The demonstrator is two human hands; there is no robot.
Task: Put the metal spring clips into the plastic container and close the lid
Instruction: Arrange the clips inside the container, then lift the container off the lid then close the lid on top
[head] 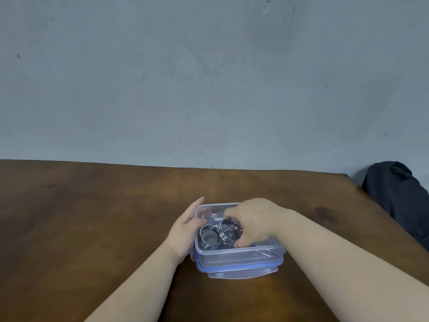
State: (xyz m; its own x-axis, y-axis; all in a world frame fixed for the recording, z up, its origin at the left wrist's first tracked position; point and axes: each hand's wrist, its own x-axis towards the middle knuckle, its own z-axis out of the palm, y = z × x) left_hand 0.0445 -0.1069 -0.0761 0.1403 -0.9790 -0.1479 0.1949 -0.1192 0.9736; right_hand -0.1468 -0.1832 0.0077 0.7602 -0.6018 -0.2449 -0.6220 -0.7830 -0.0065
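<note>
The clear plastic container (234,254) sits open on the brown wooden table (92,217), resting on its blue-rimmed lid (241,270). Inside, two shiny coiled metal spring clips stand on edge side by side: one (210,237) at the container's 9 o'clock side, the other (228,231) just at its 3 o'clock. The right hand (253,220) pinches the second clip with fingers and thumb. The left hand (185,228) lies with fingers extended against the container's 9 o'clock wall.

A plain, bare room of no clear kind: a worn brown wooden surface (92,217) against a rough grey concrete wall (209,77), dark bag (397,196) beside.
</note>
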